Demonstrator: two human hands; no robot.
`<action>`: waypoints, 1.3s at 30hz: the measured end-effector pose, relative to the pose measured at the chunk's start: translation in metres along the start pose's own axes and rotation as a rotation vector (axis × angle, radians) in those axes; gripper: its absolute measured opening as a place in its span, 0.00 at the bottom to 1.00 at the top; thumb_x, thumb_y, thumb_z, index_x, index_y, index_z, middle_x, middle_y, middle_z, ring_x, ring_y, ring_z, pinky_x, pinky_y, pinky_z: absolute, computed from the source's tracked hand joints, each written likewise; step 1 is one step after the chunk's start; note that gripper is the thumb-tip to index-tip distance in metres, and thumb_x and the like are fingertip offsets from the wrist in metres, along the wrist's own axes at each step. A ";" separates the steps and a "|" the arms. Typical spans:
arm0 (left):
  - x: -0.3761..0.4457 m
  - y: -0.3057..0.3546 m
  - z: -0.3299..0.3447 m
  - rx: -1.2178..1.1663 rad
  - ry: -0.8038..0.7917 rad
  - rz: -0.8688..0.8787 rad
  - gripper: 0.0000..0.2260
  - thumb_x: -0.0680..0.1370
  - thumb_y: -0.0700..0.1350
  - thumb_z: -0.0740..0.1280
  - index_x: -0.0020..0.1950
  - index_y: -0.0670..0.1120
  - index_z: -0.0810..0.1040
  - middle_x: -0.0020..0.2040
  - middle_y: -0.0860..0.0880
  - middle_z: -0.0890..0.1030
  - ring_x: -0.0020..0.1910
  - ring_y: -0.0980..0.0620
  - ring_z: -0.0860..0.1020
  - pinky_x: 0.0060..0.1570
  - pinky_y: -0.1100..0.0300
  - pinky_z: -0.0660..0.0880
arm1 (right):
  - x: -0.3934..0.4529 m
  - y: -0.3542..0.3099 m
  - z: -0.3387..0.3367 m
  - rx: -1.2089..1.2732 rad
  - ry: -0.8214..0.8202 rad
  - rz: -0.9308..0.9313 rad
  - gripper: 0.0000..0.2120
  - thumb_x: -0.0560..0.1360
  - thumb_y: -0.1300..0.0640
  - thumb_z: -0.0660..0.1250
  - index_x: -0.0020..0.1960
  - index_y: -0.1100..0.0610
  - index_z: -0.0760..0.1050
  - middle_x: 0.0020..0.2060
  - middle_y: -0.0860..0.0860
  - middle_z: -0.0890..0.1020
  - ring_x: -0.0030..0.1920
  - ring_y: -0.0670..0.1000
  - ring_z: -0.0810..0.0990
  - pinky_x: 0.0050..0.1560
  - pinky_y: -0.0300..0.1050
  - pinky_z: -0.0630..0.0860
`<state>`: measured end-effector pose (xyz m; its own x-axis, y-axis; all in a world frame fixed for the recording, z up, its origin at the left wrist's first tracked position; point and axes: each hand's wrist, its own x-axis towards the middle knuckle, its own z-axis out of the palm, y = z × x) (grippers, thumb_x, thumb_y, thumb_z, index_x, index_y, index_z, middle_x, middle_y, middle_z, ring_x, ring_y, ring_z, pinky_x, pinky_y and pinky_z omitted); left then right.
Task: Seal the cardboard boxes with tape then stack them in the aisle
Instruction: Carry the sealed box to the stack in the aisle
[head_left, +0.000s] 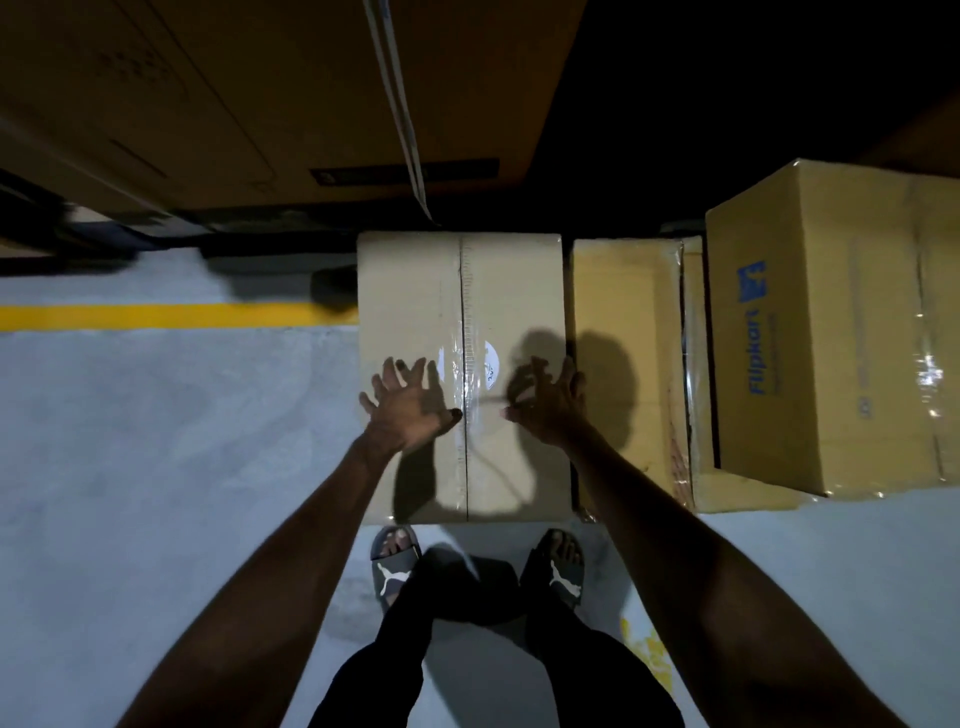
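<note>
I'm hovering both grips, left hand (408, 410) and right hand (548, 408), spread wide, holding nothing, over the plain brown taped cardboard box (415, 291) on the grey floor (156, 441); careless lifting risks popping its clear tape (460, 374).

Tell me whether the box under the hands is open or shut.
Shut: the box's two top flaps meet flat at the centre seam, with clear tape glinting along it.

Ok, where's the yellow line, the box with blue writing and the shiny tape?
Yellow line (156, 316): head view, middle of the floor stripe.
Blue-writing box (831, 332): head view, its side face.
Tape (462, 374): head view, on the middle box's seam.
</note>
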<state>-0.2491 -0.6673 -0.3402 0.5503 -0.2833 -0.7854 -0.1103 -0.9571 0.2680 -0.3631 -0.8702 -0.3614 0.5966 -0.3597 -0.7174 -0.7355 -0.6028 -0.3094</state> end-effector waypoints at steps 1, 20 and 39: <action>-0.014 0.004 -0.005 0.070 0.039 0.038 0.52 0.69 0.72 0.69 0.84 0.53 0.48 0.83 0.39 0.42 0.81 0.31 0.44 0.75 0.30 0.44 | -0.012 -0.006 -0.010 -0.056 0.012 -0.003 0.49 0.75 0.34 0.71 0.85 0.51 0.51 0.83 0.61 0.43 0.82 0.68 0.41 0.80 0.64 0.45; -0.526 -0.009 -0.141 -0.136 0.402 0.024 0.28 0.81 0.51 0.66 0.80 0.49 0.65 0.79 0.39 0.63 0.76 0.37 0.64 0.74 0.43 0.61 | -0.462 -0.199 -0.156 -0.421 0.135 -0.695 0.28 0.81 0.46 0.64 0.78 0.55 0.69 0.75 0.58 0.71 0.76 0.59 0.68 0.77 0.60 0.60; -0.649 -0.320 -0.143 -0.570 0.705 -0.434 0.28 0.82 0.53 0.65 0.81 0.49 0.62 0.79 0.37 0.63 0.77 0.36 0.62 0.75 0.40 0.59 | -0.547 -0.493 0.028 -0.770 0.053 -1.243 0.26 0.83 0.46 0.65 0.78 0.53 0.69 0.76 0.58 0.70 0.76 0.58 0.68 0.78 0.63 0.56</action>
<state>-0.4524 -0.1679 0.1641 0.8337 0.3603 -0.4184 0.5272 -0.7447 0.4092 -0.3357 -0.3563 0.1668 0.7286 0.6505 -0.2144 0.5909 -0.7553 -0.2836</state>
